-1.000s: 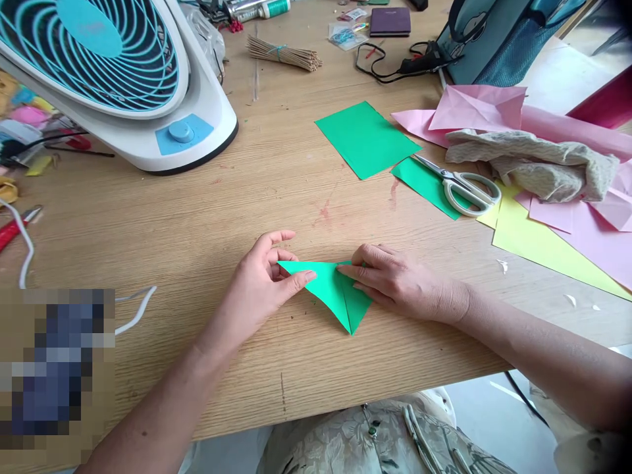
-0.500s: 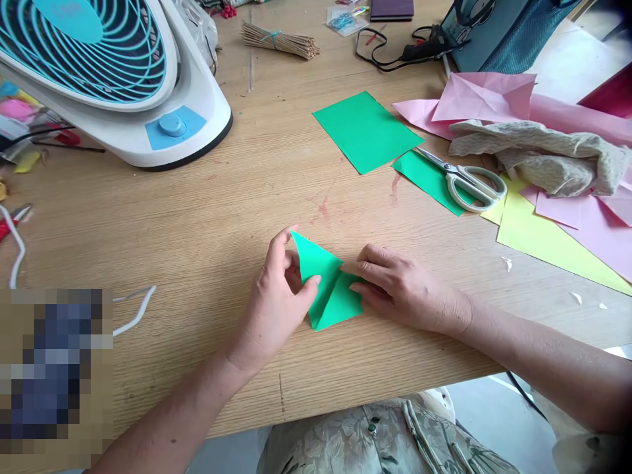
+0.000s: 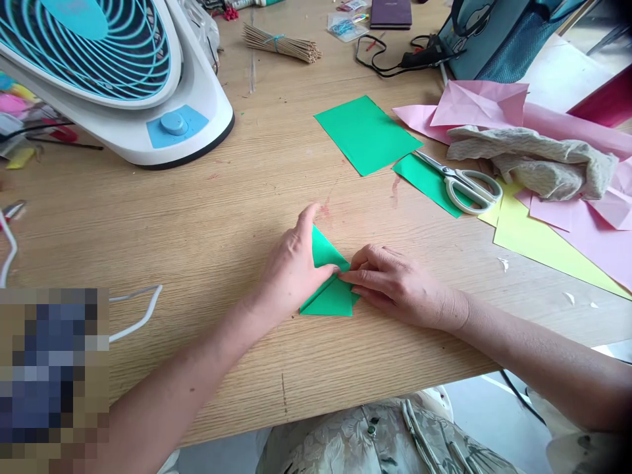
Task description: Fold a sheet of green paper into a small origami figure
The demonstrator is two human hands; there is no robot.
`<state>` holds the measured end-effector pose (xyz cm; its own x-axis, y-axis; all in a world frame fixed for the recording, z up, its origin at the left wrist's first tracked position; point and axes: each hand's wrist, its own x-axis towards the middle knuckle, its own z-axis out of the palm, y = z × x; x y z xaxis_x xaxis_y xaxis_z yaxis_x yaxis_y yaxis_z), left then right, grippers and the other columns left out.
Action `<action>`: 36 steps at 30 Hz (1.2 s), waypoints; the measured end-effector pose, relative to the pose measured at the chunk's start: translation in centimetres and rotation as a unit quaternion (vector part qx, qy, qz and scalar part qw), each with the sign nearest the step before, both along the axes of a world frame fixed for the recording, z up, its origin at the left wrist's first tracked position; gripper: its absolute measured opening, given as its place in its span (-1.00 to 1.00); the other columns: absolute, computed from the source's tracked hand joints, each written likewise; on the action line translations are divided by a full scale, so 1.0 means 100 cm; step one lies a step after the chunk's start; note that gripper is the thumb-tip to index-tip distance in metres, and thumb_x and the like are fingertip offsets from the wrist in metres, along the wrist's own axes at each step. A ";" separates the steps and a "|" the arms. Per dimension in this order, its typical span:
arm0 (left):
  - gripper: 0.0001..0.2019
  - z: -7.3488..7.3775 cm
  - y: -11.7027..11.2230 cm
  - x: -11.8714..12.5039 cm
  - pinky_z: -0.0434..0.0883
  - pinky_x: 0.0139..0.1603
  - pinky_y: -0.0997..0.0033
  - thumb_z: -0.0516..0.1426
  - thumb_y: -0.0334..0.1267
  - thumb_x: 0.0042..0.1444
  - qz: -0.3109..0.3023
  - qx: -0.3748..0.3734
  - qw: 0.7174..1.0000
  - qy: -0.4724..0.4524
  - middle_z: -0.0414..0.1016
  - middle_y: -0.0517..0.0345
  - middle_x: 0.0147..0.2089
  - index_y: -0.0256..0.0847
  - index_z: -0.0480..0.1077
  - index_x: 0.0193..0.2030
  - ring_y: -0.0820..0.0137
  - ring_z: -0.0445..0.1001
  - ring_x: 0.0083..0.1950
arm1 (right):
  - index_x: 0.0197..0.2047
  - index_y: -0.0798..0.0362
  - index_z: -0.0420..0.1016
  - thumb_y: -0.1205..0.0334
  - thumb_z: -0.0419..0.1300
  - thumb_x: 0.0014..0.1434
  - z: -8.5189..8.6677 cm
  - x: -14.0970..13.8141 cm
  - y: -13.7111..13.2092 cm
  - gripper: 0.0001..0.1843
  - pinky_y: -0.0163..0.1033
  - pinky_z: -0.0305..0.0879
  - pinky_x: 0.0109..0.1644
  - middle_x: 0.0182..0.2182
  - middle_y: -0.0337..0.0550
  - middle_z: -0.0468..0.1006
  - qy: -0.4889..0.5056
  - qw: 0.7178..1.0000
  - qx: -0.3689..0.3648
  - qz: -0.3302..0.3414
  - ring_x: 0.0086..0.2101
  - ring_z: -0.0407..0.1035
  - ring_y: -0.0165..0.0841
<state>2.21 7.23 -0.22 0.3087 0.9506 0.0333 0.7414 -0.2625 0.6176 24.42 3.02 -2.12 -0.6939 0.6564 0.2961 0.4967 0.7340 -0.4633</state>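
Between my two hands, near the front of the table, lies a folded piece of green paper [image 3: 328,303] with creases running across it. My left hand [image 3: 293,260] grips its left side, the thumb laid on top by the middle crease and the forefinger at the upper corner. At the right corner, my right hand [image 3: 390,283] pinches the paper with thumb and fingertips. Part of the paper is hidden beneath the left palm and the right fingers. Farther back lies a flat green square sheet [image 3: 368,135].
Scissors [image 3: 474,189] rest on a smaller green piece [image 3: 429,181] at right. Beyond them are yellow paper [image 3: 538,243], pink paper [image 3: 481,105] and a crumpled grey cloth [image 3: 538,161]. A fan [image 3: 197,125] stands at back left, a bundle of sticks [image 3: 284,43] behind it.
My left hand has moved right and rolled over the paper, its thumb now near the right fingertips. The raised left flap has come down and the paper has turned slightly. My right hand has barely moved.
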 end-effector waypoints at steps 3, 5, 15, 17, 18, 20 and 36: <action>-0.61 0.005 0.016 -0.005 0.43 0.03 0.27 0.37 -0.29 -0.02 -0.009 -0.031 0.999 0.022 0.59 0.12 0.01 -0.15 0.43 -0.03 0.21 0.55 0.02 | 0.08 0.09 0.54 0.39 0.10 0.37 0.001 0.001 0.002 -0.71 -0.11 0.46 -0.08 -0.07 0.08 0.49 0.001 1.000 0.009 0.004 -0.11 0.45 -0.22; -0.78 0.009 0.025 -0.012 0.40 -0.14 0.35 0.35 -0.24 0.00 0.001 -0.062 0.998 0.025 0.57 0.21 -0.23 -0.16 0.44 -0.25 0.32 0.52 -0.19 | 0.04 0.10 0.55 0.42 0.10 0.35 0.004 0.003 0.004 -0.72 -0.10 0.44 -0.08 -0.08 0.08 0.50 -0.005 1.000 0.023 0.014 -0.12 0.45 -0.21; -0.84 0.025 0.018 -0.038 0.22 -0.33 0.41 0.28 -0.09 0.01 -0.057 -0.179 0.980 0.066 0.55 0.23 -0.39 -0.11 0.56 -0.38 0.36 0.44 -0.34 | 0.10 0.16 0.50 0.30 0.06 0.43 0.006 0.000 0.004 -0.72 -0.08 0.41 -0.09 -0.11 0.07 0.56 -0.036 0.997 0.063 0.014 -0.16 0.44 -0.21; -0.83 0.025 0.017 -0.037 0.20 -0.35 0.41 0.26 -0.08 0.04 -0.055 -0.175 0.981 0.070 0.53 0.24 -0.42 -0.12 0.54 -0.40 0.37 0.41 -0.37 | 0.14 0.17 0.47 0.31 0.04 0.44 0.003 -0.002 0.001 -0.70 -0.10 0.44 -0.10 -0.11 0.09 0.52 -0.035 0.997 0.061 0.008 -0.16 0.44 -0.21; -0.82 0.025 0.017 -0.036 0.19 -0.35 0.40 0.25 -0.07 0.05 -0.050 -0.172 0.981 0.070 0.53 0.24 -0.42 -0.12 0.54 -0.40 0.37 0.40 -0.38 | 0.14 0.17 0.47 0.32 0.04 0.43 0.003 -0.002 0.000 -0.69 -0.11 0.45 -0.11 -0.11 0.10 0.51 -0.033 0.998 0.058 0.004 -0.16 0.44 -0.22; -0.82 0.024 0.017 -0.035 0.18 -0.36 0.40 0.24 -0.07 0.06 -0.044 -0.168 0.983 0.067 0.51 0.24 -0.43 -0.12 0.53 -0.39 0.38 0.39 -0.39 | 0.13 0.16 0.47 0.33 0.03 0.43 0.002 -0.002 -0.002 -0.70 -0.13 0.47 -0.11 -0.09 0.09 0.49 -0.033 0.998 0.050 -0.001 -0.16 0.44 -0.23; -0.80 0.017 0.015 -0.039 0.19 -0.42 0.42 0.25 -0.04 0.02 -0.029 -0.160 0.986 0.025 0.47 0.28 -0.47 -0.12 0.53 -0.37 0.42 0.34 -0.42 | -0.11 0.23 0.50 0.43 -0.02 0.45 0.007 -0.002 0.001 -0.74 -0.18 0.30 -0.24 -0.23 0.03 0.48 -0.118 0.981 0.151 0.000 -0.31 0.32 -0.28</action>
<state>-1.68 8.68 1.52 0.3564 0.8907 -0.2822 0.7631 -0.1032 0.6380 24.25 3.14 -1.42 -0.7666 0.5633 0.3082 0.5642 0.8201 -0.0956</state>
